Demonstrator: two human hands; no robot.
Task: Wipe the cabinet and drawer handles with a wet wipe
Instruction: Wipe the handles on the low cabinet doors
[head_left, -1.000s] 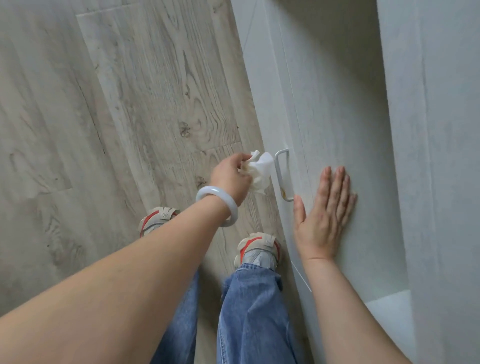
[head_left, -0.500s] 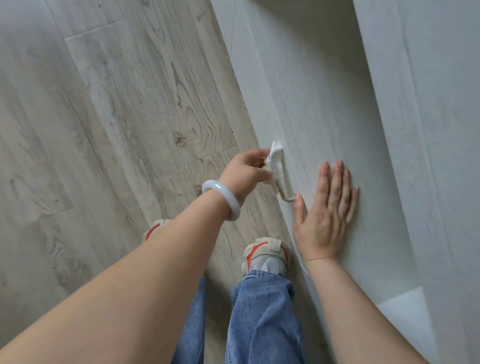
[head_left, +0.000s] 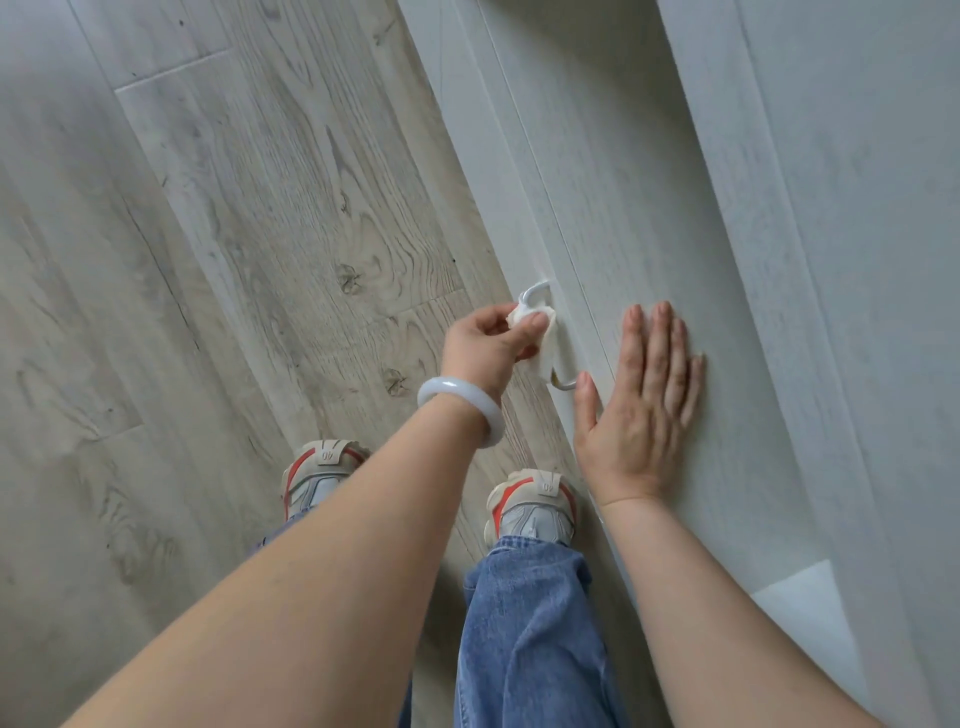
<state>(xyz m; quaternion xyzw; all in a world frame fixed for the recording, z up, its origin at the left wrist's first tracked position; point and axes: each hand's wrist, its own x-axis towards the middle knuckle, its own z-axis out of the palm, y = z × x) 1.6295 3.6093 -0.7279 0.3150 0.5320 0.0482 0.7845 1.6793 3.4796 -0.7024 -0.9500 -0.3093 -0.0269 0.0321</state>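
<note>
A small metal bar handle (head_left: 536, 291) is fixed on the edge of a pale grey cabinet door (head_left: 613, 197). My left hand (head_left: 491, 345) pinches a crumpled white wet wipe (head_left: 546, 349) wrapped around the middle of the handle; only the handle's top bend and bottom end show. My right hand (head_left: 641, 405) lies flat with straight fingers on the door panel, just right of the handle, its thumb near the handle's lower end.
Light wood-grain floor (head_left: 234, 234) fills the left side. My two sneakers (head_left: 530, 506) and blue jeans (head_left: 524, 623) are below the handle, close to the cabinet. A second pale panel (head_left: 841, 208) rises at the right. A white bangle (head_left: 462, 408) circles my left wrist.
My left hand brought the wipe from beside the handle onto it, then slid it down from the top to the middle. My right hand stayed flat on the door.
</note>
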